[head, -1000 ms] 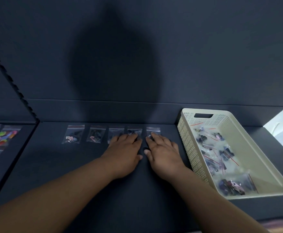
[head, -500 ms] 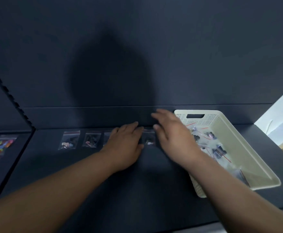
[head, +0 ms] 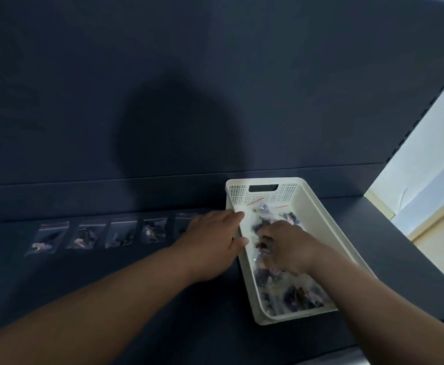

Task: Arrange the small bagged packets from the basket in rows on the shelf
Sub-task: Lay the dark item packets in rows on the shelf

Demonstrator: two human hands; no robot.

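Right hand (head: 286, 248) is moving off the row (head: 122, 233) into packets (head: 302, 299) in the basket (head: 321, 217) — I'm not seeing a grip yet; left hand (head: 215, 241), flat, is resting on its rim — sixth pick starting.

Five clear packets (head: 122, 233) in a row on dark shelf (head: 84, 267); more inside cream basket (head: 321, 219).
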